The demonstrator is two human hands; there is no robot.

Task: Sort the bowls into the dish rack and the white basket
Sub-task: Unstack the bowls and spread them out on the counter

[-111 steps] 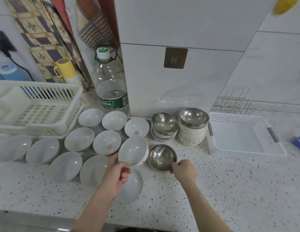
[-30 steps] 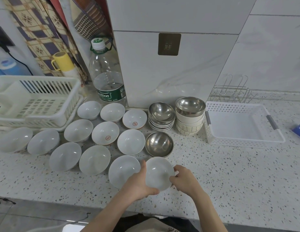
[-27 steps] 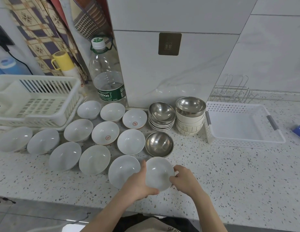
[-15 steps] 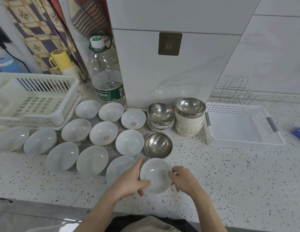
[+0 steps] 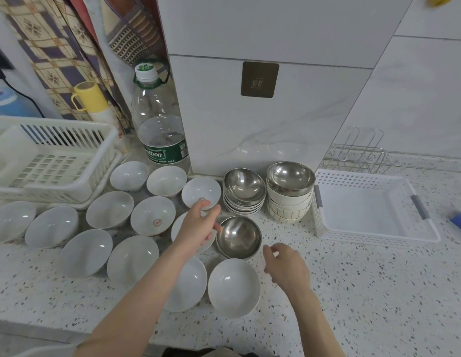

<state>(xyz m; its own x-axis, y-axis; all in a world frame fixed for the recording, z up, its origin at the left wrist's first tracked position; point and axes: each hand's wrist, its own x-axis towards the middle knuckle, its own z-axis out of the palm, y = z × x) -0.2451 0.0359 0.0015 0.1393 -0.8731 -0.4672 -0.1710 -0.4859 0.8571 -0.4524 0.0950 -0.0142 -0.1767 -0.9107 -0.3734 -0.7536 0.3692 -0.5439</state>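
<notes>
Left hand (image 5: 198, 225): fingers spread, empty, above the steel bowl's (image 5: 238, 237) left rim.
Right hand (image 5: 286, 269): fingers loose, empty.
White bowl (image 5: 233, 287): on the counter (image 5: 366, 292), near its front edge.

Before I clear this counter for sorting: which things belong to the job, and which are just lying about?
Job: white bowls, steel bowls, stacked bowls, dish rack, white basket.

Lying about: water bottle, yellow mug, wire rack.
</notes>
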